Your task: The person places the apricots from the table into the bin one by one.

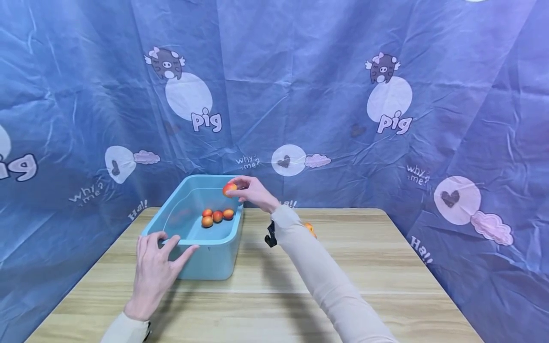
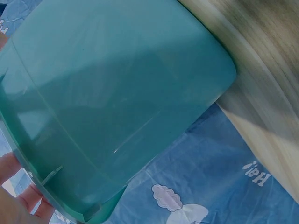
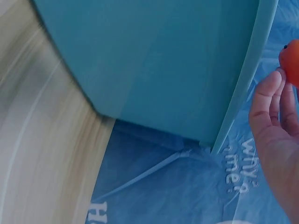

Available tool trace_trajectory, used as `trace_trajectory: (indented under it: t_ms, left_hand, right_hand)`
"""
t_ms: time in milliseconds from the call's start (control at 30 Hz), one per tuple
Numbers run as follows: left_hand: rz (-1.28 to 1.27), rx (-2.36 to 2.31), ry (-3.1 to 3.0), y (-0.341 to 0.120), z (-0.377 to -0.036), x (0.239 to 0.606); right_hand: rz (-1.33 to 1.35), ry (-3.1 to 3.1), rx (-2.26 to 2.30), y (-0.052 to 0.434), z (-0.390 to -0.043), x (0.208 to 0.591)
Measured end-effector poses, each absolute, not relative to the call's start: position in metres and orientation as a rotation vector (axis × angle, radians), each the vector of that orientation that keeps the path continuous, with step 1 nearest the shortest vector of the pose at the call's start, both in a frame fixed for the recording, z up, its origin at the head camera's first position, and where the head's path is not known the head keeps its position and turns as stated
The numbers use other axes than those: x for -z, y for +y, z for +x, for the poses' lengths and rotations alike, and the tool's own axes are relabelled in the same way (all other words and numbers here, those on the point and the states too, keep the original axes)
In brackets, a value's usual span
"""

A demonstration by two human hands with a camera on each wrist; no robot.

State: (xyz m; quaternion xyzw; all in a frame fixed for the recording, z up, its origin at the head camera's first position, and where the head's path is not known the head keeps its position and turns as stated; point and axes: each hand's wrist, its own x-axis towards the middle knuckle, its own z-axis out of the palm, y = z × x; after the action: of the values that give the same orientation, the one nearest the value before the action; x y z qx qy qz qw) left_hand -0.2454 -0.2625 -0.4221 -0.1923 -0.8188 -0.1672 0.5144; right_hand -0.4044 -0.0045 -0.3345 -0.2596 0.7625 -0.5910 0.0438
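Observation:
A blue plastic bin (image 1: 205,259) stands at the left of the table, its walls filling most of both wrist views. Over its right rim, my right hand (image 1: 253,191) pinches a small round red-and-yellow fruit (image 1: 229,189) between thumb and fingers. The right wrist view shows that fruit (image 3: 290,63) in the fingertips, a dark spot on its skin. Several similar fruits (image 1: 218,216) lie together on the bin floor. My left hand (image 1: 155,267) grips the near rim, fingers hooked over it; the left wrist view shows some of its fingers (image 2: 30,198) against the rim.
Partly hidden behind the right sleeve (image 1: 326,281), more orange-yellow fruit (image 1: 310,228) lies on the wooden table (image 1: 356,267). A blue printed cloth (image 1: 257,109) hangs behind and on both sides of the table. A black wrist device (image 1: 270,236) sits below the right cuff.

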Motion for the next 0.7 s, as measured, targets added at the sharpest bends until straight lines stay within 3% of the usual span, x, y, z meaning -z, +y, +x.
trace_trajectory:
  t_ms: [700]
  left_hand:
    - [-0.471,0.401,-1.962,-0.265,-0.245,0.424]
  right_hand:
    - [-0.397,2.54,1.909,-0.029,-0.41,0.337]
